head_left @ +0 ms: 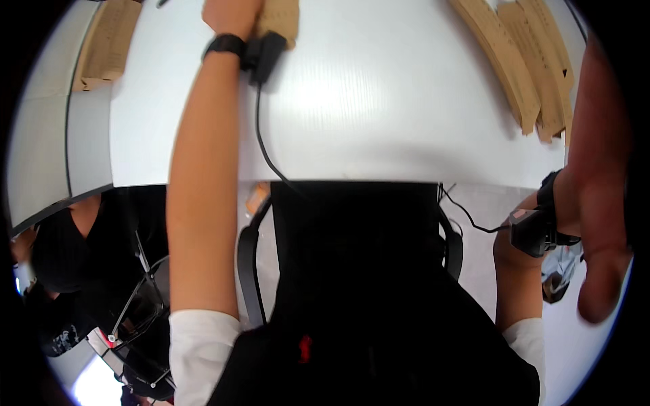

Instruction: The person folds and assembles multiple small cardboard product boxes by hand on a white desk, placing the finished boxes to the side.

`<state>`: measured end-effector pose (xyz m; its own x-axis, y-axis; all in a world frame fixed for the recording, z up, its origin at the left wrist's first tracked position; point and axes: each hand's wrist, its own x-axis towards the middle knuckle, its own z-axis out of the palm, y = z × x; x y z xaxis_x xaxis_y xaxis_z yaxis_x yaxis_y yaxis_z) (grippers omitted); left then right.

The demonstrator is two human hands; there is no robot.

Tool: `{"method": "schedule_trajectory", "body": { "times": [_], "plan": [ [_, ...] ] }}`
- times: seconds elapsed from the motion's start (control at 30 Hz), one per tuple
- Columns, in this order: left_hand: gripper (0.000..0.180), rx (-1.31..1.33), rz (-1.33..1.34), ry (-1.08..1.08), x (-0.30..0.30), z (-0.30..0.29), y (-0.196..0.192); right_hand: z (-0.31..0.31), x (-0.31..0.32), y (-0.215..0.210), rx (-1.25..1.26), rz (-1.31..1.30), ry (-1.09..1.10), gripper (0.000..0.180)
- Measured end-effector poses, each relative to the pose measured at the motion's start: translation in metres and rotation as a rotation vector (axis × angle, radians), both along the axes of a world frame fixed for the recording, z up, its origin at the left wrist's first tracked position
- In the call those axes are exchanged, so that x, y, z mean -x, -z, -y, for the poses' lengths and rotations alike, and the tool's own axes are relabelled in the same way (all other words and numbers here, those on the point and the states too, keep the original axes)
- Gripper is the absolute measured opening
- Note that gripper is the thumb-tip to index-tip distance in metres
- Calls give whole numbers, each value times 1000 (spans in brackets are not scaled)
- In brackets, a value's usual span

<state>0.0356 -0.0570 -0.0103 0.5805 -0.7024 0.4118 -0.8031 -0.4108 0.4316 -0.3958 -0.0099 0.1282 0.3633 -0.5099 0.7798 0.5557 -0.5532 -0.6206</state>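
At the top edge of the view my left hand [232, 15] reaches over the white table, its fingers cut off by the frame. Right beside it lies a brown cardboard piece [279, 19]; whether the hand grips it I cannot tell. My right hand [601, 162] is raised large at the right rim, thumb pointing down and apart, nothing visible in it. Each wrist wears a black strap with a small black device, the left one [264, 57] and the right one [535, 230], with a thin cable running from it.
Several flat brown cardboard pieces [525, 68] lie at the table's [352, 122] right side. Another cardboard piece [108, 44] rests at the far left. Black chair armrests [249, 271] flank my lap. A person in black [81, 250] sits at the left.
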Motion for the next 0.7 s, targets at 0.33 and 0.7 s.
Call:
{"method": "schedule_trajectory", "body": {
  "times": [0.33,0.7],
  "plan": [
    [71,125,43,54,1,-15,12,-11,21,67,-126,63,20,29],
    [59,-111,205,173,-22,-2,21,-12,14,45,-113,61,-7,32]
  ]
}}
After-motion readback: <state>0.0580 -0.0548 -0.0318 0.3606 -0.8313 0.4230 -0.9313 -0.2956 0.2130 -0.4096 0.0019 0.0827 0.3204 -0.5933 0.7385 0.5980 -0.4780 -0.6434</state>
